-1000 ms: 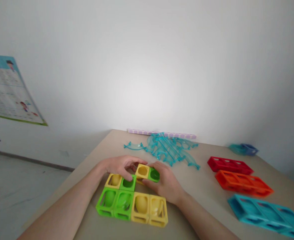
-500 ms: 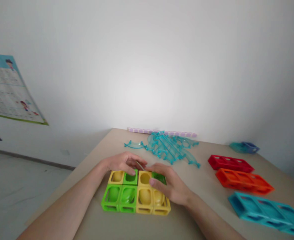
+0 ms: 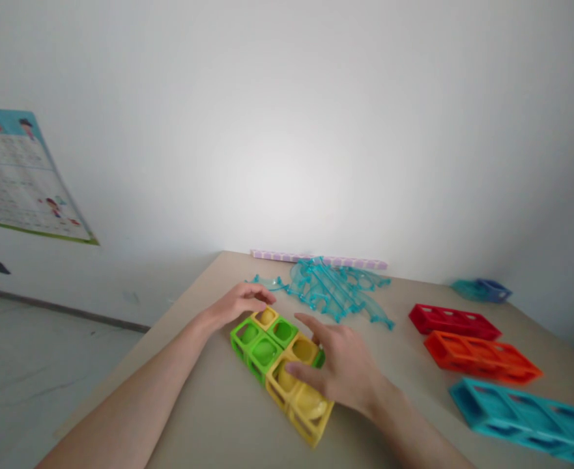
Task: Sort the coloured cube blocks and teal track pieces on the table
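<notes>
A slab of joined green and yellow hollow cube blocks, with rounded openings on top, lies turned at an angle on the table. My left hand is at its far left corner, fingers loosely bent and apart, thumb against or just by the yellow corner block. Over the right side spreads my right hand. Its thumb lies above a yellow block and its fingers reach past the far edge, hiding part of a green block there. Whether the right fingertips touch the blocks I cannot tell.
Behind the blocks lies a pile of clear teal track pieces, with a purple patterned strip along the wall. At right are red, orange and blue block rows. Farther back sits a dark blue piece.
The joined blocks have turned clockwise, their right end swinging nearer to me. My left hand has shifted slightly away to the far corner; my right hand has moved rightward and its fingers have spread.
</notes>
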`<control>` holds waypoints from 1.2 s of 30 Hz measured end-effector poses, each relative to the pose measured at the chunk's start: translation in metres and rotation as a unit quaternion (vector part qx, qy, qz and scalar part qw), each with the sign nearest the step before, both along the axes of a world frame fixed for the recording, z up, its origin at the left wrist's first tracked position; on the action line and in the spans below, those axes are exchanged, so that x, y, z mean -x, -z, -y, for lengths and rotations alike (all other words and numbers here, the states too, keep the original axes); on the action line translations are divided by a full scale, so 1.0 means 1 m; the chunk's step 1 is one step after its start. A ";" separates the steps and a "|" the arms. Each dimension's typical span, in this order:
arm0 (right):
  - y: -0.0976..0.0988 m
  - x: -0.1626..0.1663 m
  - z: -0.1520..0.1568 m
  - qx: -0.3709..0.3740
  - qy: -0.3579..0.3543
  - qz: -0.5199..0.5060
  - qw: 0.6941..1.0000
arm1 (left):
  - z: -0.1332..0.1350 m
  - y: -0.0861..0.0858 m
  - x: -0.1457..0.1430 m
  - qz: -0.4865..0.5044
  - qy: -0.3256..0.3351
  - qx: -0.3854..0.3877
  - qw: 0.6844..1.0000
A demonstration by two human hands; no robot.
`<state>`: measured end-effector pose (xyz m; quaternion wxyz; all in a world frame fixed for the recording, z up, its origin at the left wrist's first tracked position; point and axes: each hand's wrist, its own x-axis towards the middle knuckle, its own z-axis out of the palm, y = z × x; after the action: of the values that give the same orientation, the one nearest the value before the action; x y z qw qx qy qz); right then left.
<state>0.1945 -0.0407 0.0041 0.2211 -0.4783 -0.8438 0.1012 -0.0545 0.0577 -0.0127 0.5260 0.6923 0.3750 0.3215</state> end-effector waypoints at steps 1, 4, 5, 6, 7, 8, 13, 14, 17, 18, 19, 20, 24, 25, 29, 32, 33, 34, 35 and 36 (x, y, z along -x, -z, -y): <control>0.000 0.000 0.000 -0.014 0.000 -0.009 1.000 | 0.000 0.000 0.000 -0.020 0.010 -0.012 1.000; -0.002 0.001 0.000 -0.046 -0.085 -0.032 0.995 | 0.000 0.000 -0.001 -0.084 0.015 -0.052 0.995; -0.003 0.001 0.000 -0.042 -0.119 -0.033 0.991 | 0.000 0.001 -0.001 -0.102 0.004 -0.064 0.993; -0.003 0.002 0.000 -0.030 -0.145 -0.036 0.988 | -0.001 0.002 -0.001 -0.118 -0.009 -0.073 0.990; -0.003 0.001 0.000 -0.017 -0.159 -0.046 0.986 | -0.002 0.003 -0.001 -0.134 -0.024 -0.080 0.987; -0.002 0.001 -0.001 -0.004 -0.158 -0.063 0.985 | -0.003 0.005 -0.001 -0.148 -0.036 -0.085 0.985; 0.010 -0.001 -0.013 0.016 -0.109 -0.118 0.987 | -0.003 0.008 -0.002 -0.184 -0.080 -0.116 0.973; 0.013 -0.001 -0.015 0.019 -0.113 -0.111 0.987 | -0.002 0.007 -0.003 -0.184 -0.090 -0.120 0.971; 0.020 -0.002 -0.020 0.032 -0.111 -0.097 0.989 | 0.003 0.001 -0.003 -0.166 -0.061 -0.086 0.980; 0.021 -0.002 -0.020 0.032 -0.105 -0.092 0.990 | 0.004 -0.001 -0.002 -0.152 -0.031 -0.060 0.986; 0.022 -0.002 -0.021 0.028 -0.101 -0.088 0.991 | 0.005 -0.003 -0.002 -0.136 0.000 -0.033 0.990; 0.024 -0.002 -0.020 0.025 -0.099 -0.085 0.991 | 0.006 -0.005 -0.001 -0.118 0.025 -0.009 0.993; 0.026 -0.001 -0.019 0.020 -0.116 -0.101 0.988 | 0.006 -0.004 -0.003 -0.094 0.036 0.002 0.995; 0.026 0.001 -0.019 0.022 -0.121 -0.111 0.986 | 0.005 -0.003 -0.004 -0.099 0.029 -0.007 0.995; 0.024 0.006 -0.016 0.028 -0.117 -0.172 0.978 | 0.004 0.000 -0.007 -0.109 0.023 -0.025 0.993; 0.024 0.008 -0.015 0.056 -0.081 -0.217 0.971 | 0.006 0.000 -0.008 -0.142 0.022 -0.070 0.987; 0.024 0.009 -0.015 0.077 -0.077 -0.231 0.967 | 0.007 -0.001 -0.009 -0.157 0.012 -0.099 0.983; 0.024 0.009 -0.015 0.102 -0.081 -0.245 0.961 | 0.008 -0.002 -0.009 -0.172 0.000 -0.130 0.976; 0.024 0.009 -0.015 0.129 -0.089 -0.260 0.953 | 0.009 -0.003 -0.010 -0.185 -0.011 -0.158 0.970; 0.023 0.009 -0.015 0.154 -0.098 -0.271 0.945 | 0.009 -0.003 -0.011 -0.194 -0.017 -0.176 0.965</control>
<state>0.1854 -0.0254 -0.0192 0.3542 -0.3755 -0.7690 0.3769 -0.0439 0.0486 -0.0096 0.3076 0.8163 0.4196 0.2510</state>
